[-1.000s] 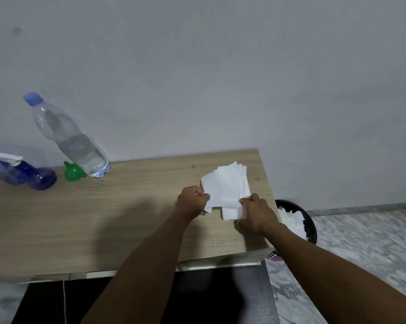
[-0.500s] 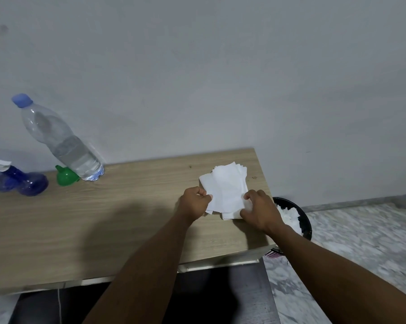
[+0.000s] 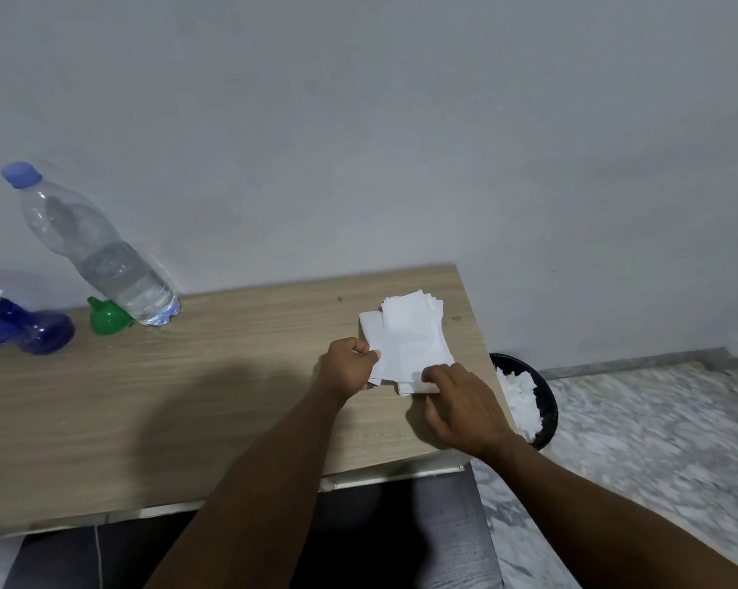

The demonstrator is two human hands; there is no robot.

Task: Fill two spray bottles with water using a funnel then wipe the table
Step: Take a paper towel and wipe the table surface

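Note:
A stack of white tissues (image 3: 410,333) lies near the right end of the wooden table (image 3: 189,397). My left hand (image 3: 348,365) pinches the stack's left edge with curled fingers. My right hand (image 3: 461,401) pinches the tissues at the stack's near right corner. At the far left a blue spray bottle (image 3: 23,329) stands at the frame's edge, partly cut off. A green funnel (image 3: 108,316) lies beside a clear water bottle (image 3: 95,248) with a blue cap, partly filled, by the wall.
A black bin (image 3: 546,397) holding crumpled white tissues stands on the marble floor just past the table's right edge. A grey wall runs along the table's far side. A dark surface shows under the table's near edge.
My right hand has slid from the stack's right side to its near right corner. The left hand keeps its grip. The view has shifted slightly.

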